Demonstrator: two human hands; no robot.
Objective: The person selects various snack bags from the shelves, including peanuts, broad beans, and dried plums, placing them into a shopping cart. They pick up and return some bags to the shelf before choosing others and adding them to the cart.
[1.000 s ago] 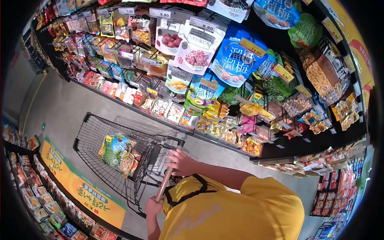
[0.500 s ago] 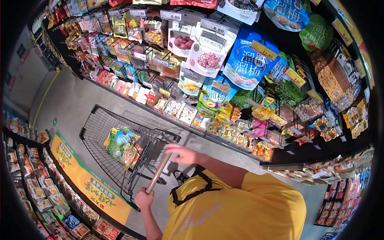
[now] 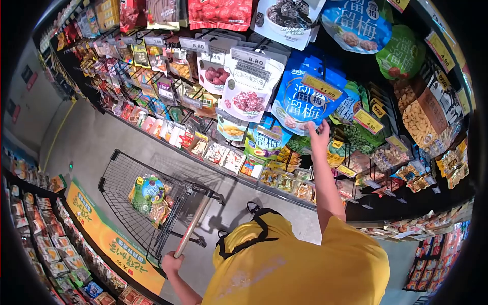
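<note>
My left hand [image 3: 172,263] is wrapped round the near end of the shopping cart's handle [image 3: 194,226]. My right hand [image 3: 319,134] is raised to the shelf, its fingers apart at the lower edge of a blue snack bag [image 3: 300,94] with a yellow 11.80 price tag [image 3: 322,87] in front. The fingertips seem to touch the bag; a firm hold cannot be made out. Inside the black wire shopping cart [image 3: 114,203] lie several snack packs, among them a green and blue bag [image 3: 152,189].
White dried-fruit pouches [image 3: 249,96] hang left of the blue bag, and a round green bag [image 3: 401,53] hangs to its right. Small packs fill the low shelf edge. Another stocked shelf [image 3: 56,244] and a yellow floor banner [image 3: 107,236] flank the cart's far side.
My right hand has left the cart handle area and moved up and right to the blue bag. My left hand stays on the handle. The view has shifted slightly.
</note>
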